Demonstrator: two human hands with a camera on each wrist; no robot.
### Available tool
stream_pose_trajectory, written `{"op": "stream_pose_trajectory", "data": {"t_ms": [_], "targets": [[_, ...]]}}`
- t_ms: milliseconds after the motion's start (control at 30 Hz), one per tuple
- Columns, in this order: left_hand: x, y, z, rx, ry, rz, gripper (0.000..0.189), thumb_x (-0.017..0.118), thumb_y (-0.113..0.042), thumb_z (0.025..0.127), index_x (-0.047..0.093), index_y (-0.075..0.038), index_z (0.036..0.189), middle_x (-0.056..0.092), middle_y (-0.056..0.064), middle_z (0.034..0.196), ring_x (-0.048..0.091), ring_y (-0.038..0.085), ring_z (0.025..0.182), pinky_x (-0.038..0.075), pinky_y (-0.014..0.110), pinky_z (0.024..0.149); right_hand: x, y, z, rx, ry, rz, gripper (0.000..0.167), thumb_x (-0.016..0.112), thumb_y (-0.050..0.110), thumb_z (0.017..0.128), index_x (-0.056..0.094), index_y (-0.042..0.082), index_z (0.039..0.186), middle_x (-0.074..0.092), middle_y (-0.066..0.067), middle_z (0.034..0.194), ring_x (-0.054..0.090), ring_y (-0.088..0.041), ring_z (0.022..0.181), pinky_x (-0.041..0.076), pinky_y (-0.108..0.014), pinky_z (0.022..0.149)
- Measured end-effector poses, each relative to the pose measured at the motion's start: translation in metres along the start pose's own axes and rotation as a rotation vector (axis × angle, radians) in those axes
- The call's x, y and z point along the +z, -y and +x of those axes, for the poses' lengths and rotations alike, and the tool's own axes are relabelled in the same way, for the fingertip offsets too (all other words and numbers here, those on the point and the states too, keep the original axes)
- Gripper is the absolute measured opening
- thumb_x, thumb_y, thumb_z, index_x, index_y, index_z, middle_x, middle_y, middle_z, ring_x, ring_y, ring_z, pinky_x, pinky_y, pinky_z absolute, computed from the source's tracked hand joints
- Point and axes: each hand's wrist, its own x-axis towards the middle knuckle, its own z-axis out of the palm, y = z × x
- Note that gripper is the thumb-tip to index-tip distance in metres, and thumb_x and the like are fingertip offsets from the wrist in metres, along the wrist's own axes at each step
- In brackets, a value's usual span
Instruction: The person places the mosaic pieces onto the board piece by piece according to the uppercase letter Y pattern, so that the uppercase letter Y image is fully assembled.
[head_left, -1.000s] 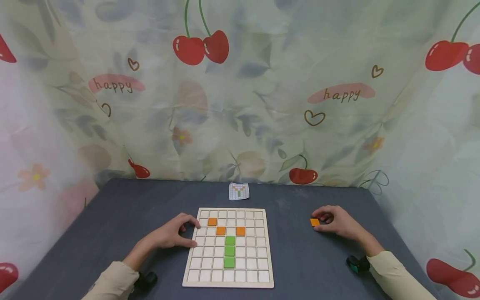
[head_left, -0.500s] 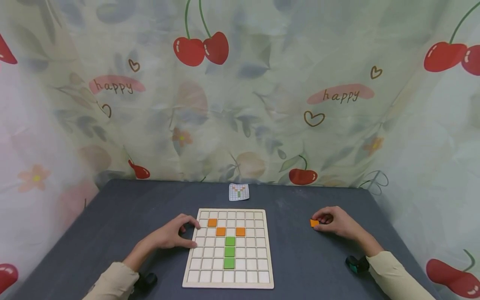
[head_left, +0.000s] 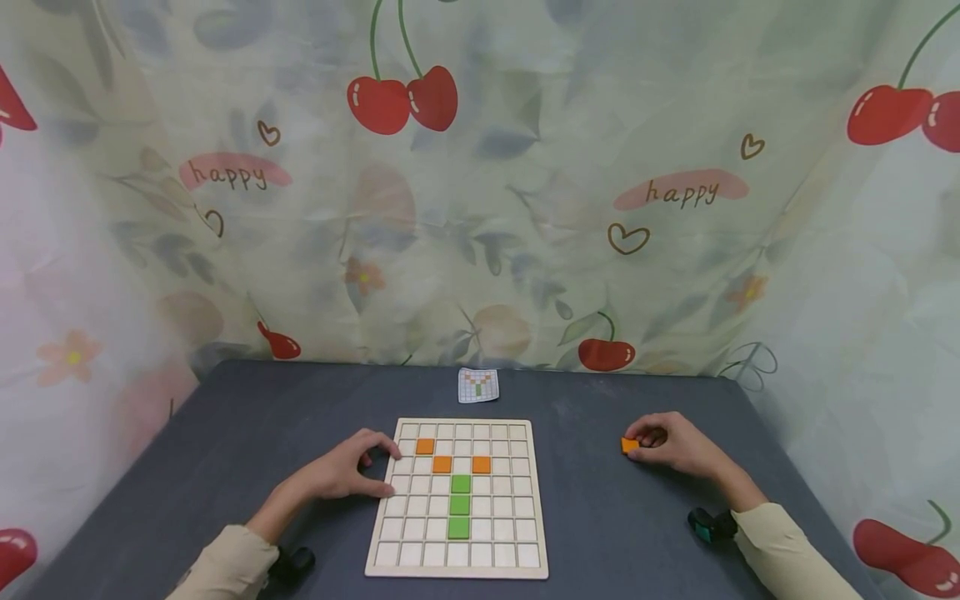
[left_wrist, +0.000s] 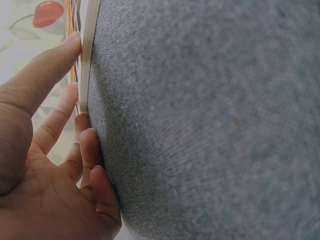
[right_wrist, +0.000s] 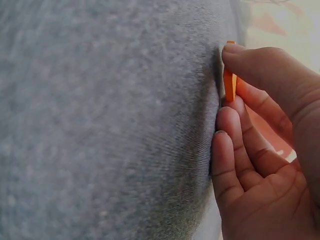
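A pale wooden grid board (head_left: pixel 457 572) lies flat on the dark table. Set in its squares are several tiles: green tiles (head_left: pixel 460 505) in a column and orange tiles (head_left: pixel 442 464) above them. My left hand (head_left: pixel 341 467) rests at the board's left edge, thumb and index finger spread and touching it; the left wrist view shows the same contact with the board's side (left_wrist: pixel 89 60). To the right of the board, my right hand (head_left: pixel 678 448) pinches a square orange tile (head_left: pixel 629 446) between thumb and fingers, close to the tabletop. Seen edge-on in the right wrist view, that tile (right_wrist: pixel 230 86) is thin.
A small card (head_left: pixel 477 386) printed with a coloured grid pattern lies behind the board, near the table's back edge. The dark table (head_left: pixel 577 500) meets a patterned curtain (head_left: pixel 480 208) at the back and sides.
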Motion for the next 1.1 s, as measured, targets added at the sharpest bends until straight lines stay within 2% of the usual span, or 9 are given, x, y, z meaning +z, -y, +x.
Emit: {"op": "stream_pose_trajectory", "data": {"t_ms": [133, 367, 667, 900, 1100], "targets": [[0.000, 0.000, 0.000, -0.005, 0.000, -0.004, 0.040, 0.088, -0.025, 0.083, 0.065, -0.017, 0.115, 0.049, 0.008, 0.119, 0.047, 0.027, 0.098, 0.040, 0.047, 0.084, -0.001, 0.003, -0.001, -0.015, -0.012, 0.025, 0.018, 0.078, 0.007, 0.091, 0.073, 0.000, 0.108, 0.068, -0.008, 0.097, 0.061, -0.020, 0.079, 0.052, -0.029, 0.069], [-0.001, 0.000, 0.000, -0.003, 0.005, -0.005, 0.039, 0.087, -0.025, 0.084, 0.065, -0.016, 0.115, 0.049, 0.008, 0.120, 0.047, 0.027, 0.098, 0.040, 0.047, 0.084, 0.003, 0.006, 0.001, -0.089, -0.049, 0.034, 0.019, 0.078, 0.010, 0.092, 0.073, 0.002, 0.109, 0.070, -0.005, 0.096, 0.064, -0.018, 0.078, 0.053, -0.029, 0.069], [-0.001, -0.001, 0.000, 0.002, 0.011, -0.007, 0.039, 0.087, -0.025, 0.084, 0.065, -0.016, 0.116, 0.049, 0.008, 0.119, 0.047, 0.028, 0.098, 0.040, 0.048, 0.084, 0.014, 0.017, 0.007, -0.102, -0.056, 0.073, 0.020, 0.078, 0.010, 0.092, 0.074, 0.001, 0.110, 0.071, -0.006, 0.096, 0.066, -0.019, 0.079, 0.054, -0.029, 0.069], [0.000, 0.001, 0.001, 0.014, 0.013, -0.008, 0.039, 0.087, -0.025, 0.084, 0.065, -0.015, 0.116, 0.049, 0.009, 0.120, 0.047, 0.027, 0.098, 0.040, 0.048, 0.085, 0.025, 0.026, 0.014, -0.067, -0.029, 0.110, 0.020, 0.079, 0.011, 0.091, 0.074, 0.003, 0.109, 0.071, -0.007, 0.099, 0.065, -0.020, 0.080, 0.055, -0.030, 0.071], [-0.001, 0.001, 0.001, 0.021, 0.015, -0.015, 0.039, 0.086, -0.024, 0.085, 0.065, -0.015, 0.116, 0.049, 0.009, 0.119, 0.046, 0.027, 0.097, 0.039, 0.047, 0.084, 0.034, 0.031, 0.018, -0.082, -0.017, 0.116, 0.022, 0.080, 0.011, 0.090, 0.074, 0.003, 0.111, 0.071, -0.007, 0.101, 0.067, -0.021, 0.082, 0.055, -0.032, 0.072]]}}
